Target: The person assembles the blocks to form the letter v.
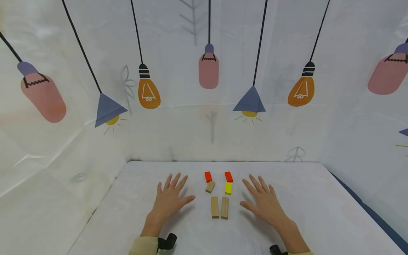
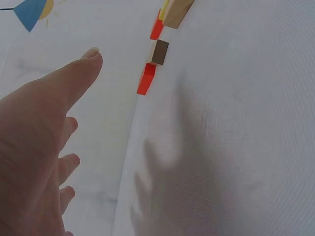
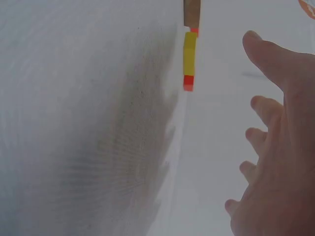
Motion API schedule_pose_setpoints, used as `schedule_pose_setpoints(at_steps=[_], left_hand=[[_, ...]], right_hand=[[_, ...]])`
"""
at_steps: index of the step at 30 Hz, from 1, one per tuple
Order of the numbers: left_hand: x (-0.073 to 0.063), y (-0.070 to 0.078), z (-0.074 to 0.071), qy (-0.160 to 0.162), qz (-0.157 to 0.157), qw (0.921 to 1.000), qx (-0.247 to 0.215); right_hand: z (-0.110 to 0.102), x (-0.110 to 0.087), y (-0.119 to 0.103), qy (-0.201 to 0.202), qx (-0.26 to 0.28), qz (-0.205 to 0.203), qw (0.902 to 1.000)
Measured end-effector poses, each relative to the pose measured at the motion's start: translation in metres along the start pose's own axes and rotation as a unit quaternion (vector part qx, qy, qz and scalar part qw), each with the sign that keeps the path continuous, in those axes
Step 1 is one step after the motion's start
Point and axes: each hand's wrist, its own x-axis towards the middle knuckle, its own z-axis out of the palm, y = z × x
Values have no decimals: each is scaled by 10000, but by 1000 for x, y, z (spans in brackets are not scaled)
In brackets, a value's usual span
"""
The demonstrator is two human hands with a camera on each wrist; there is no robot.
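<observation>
My left hand [image 1: 169,200] hovers over the white table with its fingers spread, left of a small group of blocks and touching none. On the other side my right hand [image 1: 264,202] is held the same way, its shadow falling on the cloth. Between them lie two long plain wooden blocks [image 1: 215,207] side by side. Behind these sit a short wooden block [image 1: 210,186], turned at an angle, and a yellow block [image 1: 228,188]. Farthest back are a left red block [image 1: 208,176] and a right red block [image 1: 228,176]. In the left wrist view the thumb [image 2: 81,73] points toward the blocks.
The white table [image 1: 318,212] ends at a back edge against a pale backdrop [image 1: 178,134] printed with hanging lamps and bulbs. A dark blue strip [image 1: 369,212] runs along the right side. Black wrist mounts [image 1: 167,242] sit at both wrists.
</observation>
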Motion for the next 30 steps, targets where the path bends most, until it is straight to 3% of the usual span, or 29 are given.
schedule_pose_setpoints(at_steps=[22,30], left_hand=[[2,22,17,-301,415,9987,-84],[-1,33,18,-500,582,9969,-178]], right_hand=[[5,-1,-17,-399,280,-173,9987],[4,-1,-23,-916,397,3,9950]])
